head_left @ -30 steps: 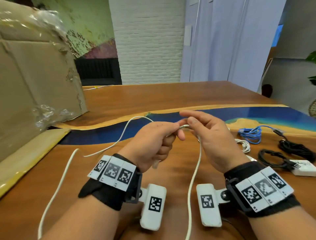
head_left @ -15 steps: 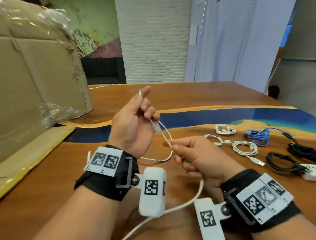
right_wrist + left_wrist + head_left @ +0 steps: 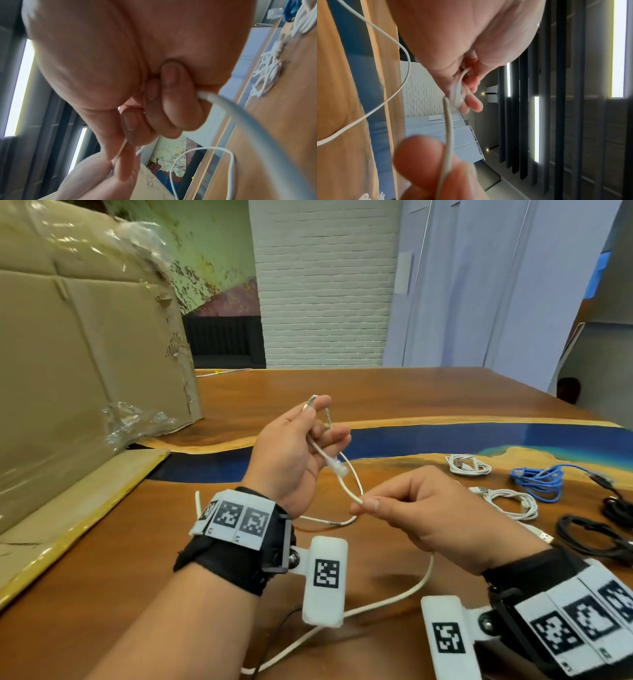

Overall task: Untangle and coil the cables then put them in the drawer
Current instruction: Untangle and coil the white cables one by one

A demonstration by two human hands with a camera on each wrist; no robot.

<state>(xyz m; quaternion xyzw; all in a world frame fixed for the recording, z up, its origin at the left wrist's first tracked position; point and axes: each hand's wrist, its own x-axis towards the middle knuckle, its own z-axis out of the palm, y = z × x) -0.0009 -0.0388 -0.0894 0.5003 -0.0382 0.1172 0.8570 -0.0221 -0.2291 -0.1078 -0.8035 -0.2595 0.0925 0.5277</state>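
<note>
White cable (image 3: 346,486) runs between both hands above the wooden table (image 3: 428,402), its slack dropping from the right hand (image 3: 428,515) to the tabletop and trailing toward the near edge. The left hand (image 3: 294,453) is raised, palm turned inward, with its thumb and forefinger pinching the cable close to one end, so that the metal tip pokes out above the fingertips; a clear plug housing (image 3: 337,466) hangs just below the palm, and a loop of the cable curves down from there. The right hand, lower and nearer, pinches the same cable between thumb and forefinger, the other fingers curled in (the right wrist view shows the cord leaving the bent fingers (image 3: 173,94) and sweeping off to the right). In the left wrist view the cord (image 3: 448,129) passes from the left hand's fingers down past the thumb of the other hand. To the right on the table lie coiled cables: two white bundles (image 3: 469,467) (image 3: 510,501), a blue one (image 3: 541,479) just beyond them, and black ones (image 3: 592,537) at the right edge. A large cardboard box (image 3: 78,337) stands at the far left, with crumpled clear plastic (image 3: 137,419) on it.
</note>
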